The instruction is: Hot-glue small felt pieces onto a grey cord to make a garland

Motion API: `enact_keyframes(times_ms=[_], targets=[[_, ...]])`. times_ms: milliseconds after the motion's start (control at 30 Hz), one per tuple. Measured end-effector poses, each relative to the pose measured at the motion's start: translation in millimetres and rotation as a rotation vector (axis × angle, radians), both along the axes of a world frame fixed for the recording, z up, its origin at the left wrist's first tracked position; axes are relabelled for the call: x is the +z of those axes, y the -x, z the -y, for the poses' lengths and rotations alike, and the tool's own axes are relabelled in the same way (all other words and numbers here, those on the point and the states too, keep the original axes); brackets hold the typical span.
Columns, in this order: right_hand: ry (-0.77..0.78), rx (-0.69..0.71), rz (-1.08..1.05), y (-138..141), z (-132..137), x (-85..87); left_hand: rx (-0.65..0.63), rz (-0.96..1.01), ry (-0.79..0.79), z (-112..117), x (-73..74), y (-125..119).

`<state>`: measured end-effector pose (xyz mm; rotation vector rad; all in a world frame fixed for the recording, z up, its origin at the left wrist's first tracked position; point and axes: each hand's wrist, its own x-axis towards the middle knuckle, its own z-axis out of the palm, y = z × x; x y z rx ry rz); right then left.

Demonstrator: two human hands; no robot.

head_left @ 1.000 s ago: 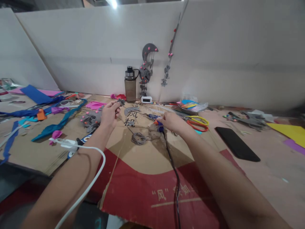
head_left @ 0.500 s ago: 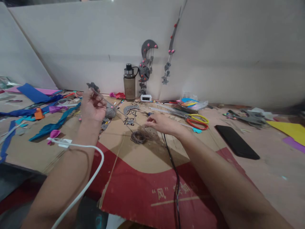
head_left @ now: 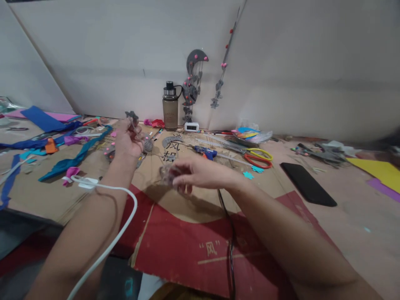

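My left hand [head_left: 127, 139] is raised over the left part of the cardboard, its fingers closed round a dark grey star-shaped piece [head_left: 131, 115] that sticks up above them. Over the middle of the cardboard, my right hand [head_left: 195, 171] grips a coil of grey-brown cord [head_left: 168, 173], smeared by motion. Just right of my left wrist sits a ball of grey yarn [head_left: 148, 144]. Beyond my right hand lie a grey crescent piece [head_left: 170, 140] and a blue glue gun [head_left: 204, 152].
A water bottle [head_left: 170, 108] and a small white clock [head_left: 191, 127] stand by the wall. Scissors [head_left: 258, 157] and a black phone [head_left: 308, 183] lie to the right. Blue fabric strips [head_left: 75, 160] spread at left. A black cable [head_left: 229, 225] and a white cable [head_left: 125, 227] cross the front.
My right hand has moved left and toward me and has taken up the cord coil from the cardboard. My left hand, with the star piece, has shifted slightly right.
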<state>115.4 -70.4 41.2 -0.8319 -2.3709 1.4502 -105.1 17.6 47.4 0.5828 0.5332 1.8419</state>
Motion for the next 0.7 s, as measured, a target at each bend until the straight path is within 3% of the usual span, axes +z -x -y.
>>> enact_keyframes(times_ms=[67, 100, 133, 200, 300, 367, 533, 700], targets=[[0.057, 0.187, 0.194, -8.1, 1.8, 8.7, -0.005, -0.013, 0.015, -0.2, -1.8, -1.9], [0.054, 0.199, 0.297, -13.9, -0.3, 10.6, -0.011, -0.022, 0.024, 0.1, -2.9, -3.5], [0.028, 0.151, 0.381, -20.3, -4.4, 11.0, -0.019, -0.034, 0.031, 0.7, -4.2, -5.5], [-0.077, -0.087, 0.466, -33.5, -16.3, 8.2, -0.029, -0.061, 0.045, 2.3, -7.2, -10.1], [-0.36, -0.509, 0.555, -49.3, -35.8, -1.0, -0.031, -0.128, 0.037, 4.5, -11.9, -16.6], [-0.508, -0.679, 0.633, -55.5, -45.4, -8.3, -0.041, -0.174, 0.004, 5.2, -13.5, -19.0], [-0.538, -0.812, 0.731, -62.7, -57.7, -23.2, -0.079, -0.084, -0.017, 5.5, -7.5, -14.7], [-0.482, -0.806, 0.761, -63.7, -66.7, -42.7, -0.045, -0.035, -0.074, 11.3, 4.4, -11.9]])
